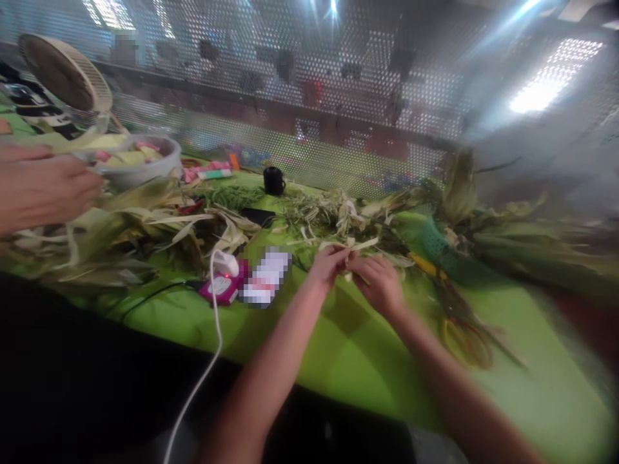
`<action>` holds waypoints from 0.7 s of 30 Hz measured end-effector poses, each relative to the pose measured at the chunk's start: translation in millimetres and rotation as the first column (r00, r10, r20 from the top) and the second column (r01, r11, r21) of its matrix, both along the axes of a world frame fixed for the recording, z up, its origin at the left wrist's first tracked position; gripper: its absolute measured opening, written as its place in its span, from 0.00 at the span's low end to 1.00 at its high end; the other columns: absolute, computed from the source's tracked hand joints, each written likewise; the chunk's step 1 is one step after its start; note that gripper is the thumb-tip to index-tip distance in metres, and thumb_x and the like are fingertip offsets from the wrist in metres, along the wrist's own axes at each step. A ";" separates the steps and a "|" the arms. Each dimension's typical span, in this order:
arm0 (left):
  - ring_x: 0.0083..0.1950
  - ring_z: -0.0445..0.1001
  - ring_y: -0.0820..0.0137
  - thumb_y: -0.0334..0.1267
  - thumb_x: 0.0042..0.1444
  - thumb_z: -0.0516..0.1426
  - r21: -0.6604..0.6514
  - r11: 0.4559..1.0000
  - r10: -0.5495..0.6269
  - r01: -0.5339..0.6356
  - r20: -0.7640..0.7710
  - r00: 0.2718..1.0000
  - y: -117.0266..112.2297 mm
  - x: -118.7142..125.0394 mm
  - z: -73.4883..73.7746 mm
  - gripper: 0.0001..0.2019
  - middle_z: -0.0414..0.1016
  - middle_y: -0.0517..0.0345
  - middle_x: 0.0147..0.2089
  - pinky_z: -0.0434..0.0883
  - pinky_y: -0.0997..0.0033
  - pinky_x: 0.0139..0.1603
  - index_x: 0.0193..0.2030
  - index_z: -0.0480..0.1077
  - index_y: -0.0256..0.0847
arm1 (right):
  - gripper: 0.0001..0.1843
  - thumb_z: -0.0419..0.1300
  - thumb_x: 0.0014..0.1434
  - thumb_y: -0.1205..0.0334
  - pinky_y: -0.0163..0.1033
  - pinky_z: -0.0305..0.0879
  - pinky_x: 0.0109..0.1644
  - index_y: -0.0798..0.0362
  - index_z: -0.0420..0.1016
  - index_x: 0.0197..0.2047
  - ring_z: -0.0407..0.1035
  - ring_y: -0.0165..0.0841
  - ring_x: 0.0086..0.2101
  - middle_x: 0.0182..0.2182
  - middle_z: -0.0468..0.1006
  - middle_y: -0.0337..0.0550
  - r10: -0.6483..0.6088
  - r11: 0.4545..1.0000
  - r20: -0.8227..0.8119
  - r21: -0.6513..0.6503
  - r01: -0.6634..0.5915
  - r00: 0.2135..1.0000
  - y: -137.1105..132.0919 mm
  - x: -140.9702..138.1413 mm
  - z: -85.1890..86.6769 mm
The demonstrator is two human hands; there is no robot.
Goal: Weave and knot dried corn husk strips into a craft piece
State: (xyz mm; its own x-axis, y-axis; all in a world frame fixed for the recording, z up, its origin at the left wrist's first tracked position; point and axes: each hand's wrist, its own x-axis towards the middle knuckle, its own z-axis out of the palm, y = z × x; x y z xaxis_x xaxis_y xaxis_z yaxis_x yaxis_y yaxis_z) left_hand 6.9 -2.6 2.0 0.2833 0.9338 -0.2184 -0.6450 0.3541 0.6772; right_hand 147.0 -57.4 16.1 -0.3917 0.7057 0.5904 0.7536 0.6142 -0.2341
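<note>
Over the green table, my left hand and my right hand meet fingertip to fingertip. Between them is a pale strip of corn husk, pinched by the fingers of both hands. Its ends stick out above the fingertips, and the middle is hidden by my fingers. Just beyond lies a heap of shredded dry husk. To the right of my right hand rest scissors with yellow handles, somewhat blurred.
A co-worker's hands are at the left, over more husks. A magenta power strip with a white plug and cable stands left of my arms, beside a blurred-out phone-like rectangle. Also present: a green basket, tub, fan, black cup.
</note>
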 end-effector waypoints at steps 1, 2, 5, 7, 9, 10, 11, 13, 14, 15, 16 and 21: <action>0.31 0.76 0.74 0.30 0.45 0.67 0.014 1.000 -0.004 0.005 -0.017 1.000 0.2 0.3 -0.1 0.11 0.76 0.58 0.28 0.71 0.77 0.32 0.31 0.69 0.35 | 0.08 0.58 0.62 0.60 0.44 0.64 0.44 0.45 0.79 0.42 0.72 0.39 0.39 0.39 0.82 0.43 -0.049 0.998 -0.105 -0.035 0.046 0.993 0.0 0.5 2.6; 0.30 0.76 0.74 0.30 0.45 0.67 0.025 1.000 -0.009 0.010 -0.034 0.999 0.2 0.7 -0.1 0.11 0.75 0.59 0.28 0.72 0.76 0.33 0.31 0.69 0.35 | 0.08 0.59 0.61 0.58 0.43 0.64 0.43 0.46 0.79 0.41 0.72 0.39 0.37 0.37 0.81 0.43 -0.108 0.992 -0.211 -0.080 0.093 0.971 0.5 1.2 5.1; 0.29 0.77 0.73 0.30 0.44 0.68 0.048 0.998 -0.030 0.034 -0.072 0.997 -1.0 2.3 1.1 0.11 0.75 0.59 0.29 0.75 0.71 0.38 0.30 0.69 0.34 | 0.10 0.62 0.58 0.53 0.40 0.64 0.37 0.49 0.79 0.39 0.70 0.36 0.32 0.33 0.80 0.42 -0.269 0.954 -0.484 -0.249 0.164 0.833 6.1 5.4 10.7; 0.32 0.79 0.70 0.30 0.44 0.68 0.052 0.996 -0.064 0.068 -0.078 0.995 -2.5 3.2 2.1 0.11 0.77 0.57 0.31 0.75 0.68 0.42 0.31 0.70 0.34 | 0.12 0.63 0.55 0.52 0.38 0.63 0.36 0.51 0.79 0.39 0.69 0.34 0.30 0.31 0.79 0.41 -0.328 0.927 -0.602 -0.352 0.127 0.728 11.9 8.9 11.8; 0.35 0.80 0.69 0.30 0.44 0.68 0.068 0.992 -0.104 0.109 -0.075 0.992 -3.7 3.7 2.3 0.11 0.78 0.55 0.33 0.75 0.67 0.45 0.32 0.71 0.34 | 0.14 0.64 0.53 0.53 0.38 0.63 0.37 0.53 0.78 0.38 0.69 0.33 0.30 0.30 0.79 0.41 -0.346 0.912 -0.674 -0.406 0.065 0.653 17.4 12.0 10.9; 0.35 0.80 0.69 0.31 0.44 0.69 0.083 0.989 -0.120 0.126 -0.074 0.990 -3.9 3.8 1.8 0.12 0.78 0.55 0.34 0.75 0.66 0.47 0.33 0.71 0.34 | 0.14 0.65 0.52 0.53 0.38 0.64 0.39 0.53 0.78 0.37 0.69 0.33 0.31 0.30 0.79 0.40 -0.350 0.907 -0.694 -0.419 0.042 0.629 19.7 13.0 9.9; 0.36 0.80 0.69 0.31 0.44 0.69 0.101 0.985 -0.132 0.140 -0.075 0.988 -3.9 3.9 1.1 0.12 0.78 0.55 0.35 0.74 0.65 0.48 0.33 0.72 0.34 | 0.14 0.66 0.50 0.53 0.38 0.64 0.39 0.53 0.78 0.37 0.69 0.33 0.31 0.30 0.79 0.40 -0.352 0.905 -0.708 -0.425 0.029 0.612 21.5 13.7 8.8; 0.36 0.79 0.69 0.33 0.44 0.69 0.133 0.979 -0.147 0.156 -0.072 0.986 -3.3 4.1 -0.7 0.12 0.78 0.55 0.36 0.74 0.63 0.50 0.34 0.72 0.33 | 0.14 0.67 0.48 0.53 0.39 0.64 0.40 0.54 0.77 0.35 0.69 0.33 0.31 0.30 0.79 0.40 -0.360 0.903 -0.729 -0.430 0.020 0.582 23.9 14.1 6.5; 0.36 0.79 0.70 0.33 0.44 0.69 0.139 0.977 -0.152 0.160 -0.065 0.986 -2.9 4.1 -1.6 0.13 0.78 0.55 0.36 0.73 0.63 0.51 0.34 0.72 0.33 | 0.15 0.67 0.48 0.52 0.39 0.63 0.39 0.54 0.77 0.34 0.68 0.32 0.31 0.29 0.78 0.40 -0.367 0.901 -0.737 -0.433 0.020 0.568 24.6 14.0 5.5; 0.36 0.79 0.70 0.33 0.44 0.69 0.141 0.977 -0.156 0.163 -0.057 0.986 -2.6 4.2 -2.2 0.13 0.78 0.56 0.35 0.73 0.62 0.52 0.33 0.71 0.34 | 0.15 0.68 0.47 0.52 0.38 0.63 0.38 0.54 0.77 0.33 0.68 0.32 0.30 0.28 0.78 0.39 -0.375 0.899 -0.742 -0.438 0.022 0.556 25.0 13.9 4.5; 0.36 0.79 0.70 0.34 0.44 0.69 0.139 0.976 -0.160 0.166 -0.052 0.986 -2.4 4.3 -2.6 0.13 0.77 0.57 0.34 0.73 0.62 0.53 0.33 0.71 0.34 | 0.15 0.68 0.47 0.52 0.38 0.63 0.38 0.54 0.77 0.33 0.67 0.31 0.29 0.27 0.77 0.39 -0.383 0.896 -0.745 -0.444 0.023 0.547 25.2 13.8 3.8; 0.36 0.78 0.71 0.37 0.41 0.71 0.155 0.972 -0.167 0.179 -0.089 0.982 -3.2 5.2 -2.4 0.17 0.77 0.58 0.33 0.72 0.63 0.52 0.34 0.71 0.33 | 0.15 0.69 0.44 0.52 0.37 0.61 0.34 0.54 0.77 0.31 0.65 0.30 0.27 0.25 0.76 0.37 -0.416 0.876 -0.757 -0.482 0.000 0.504 24.5 13.5 1.9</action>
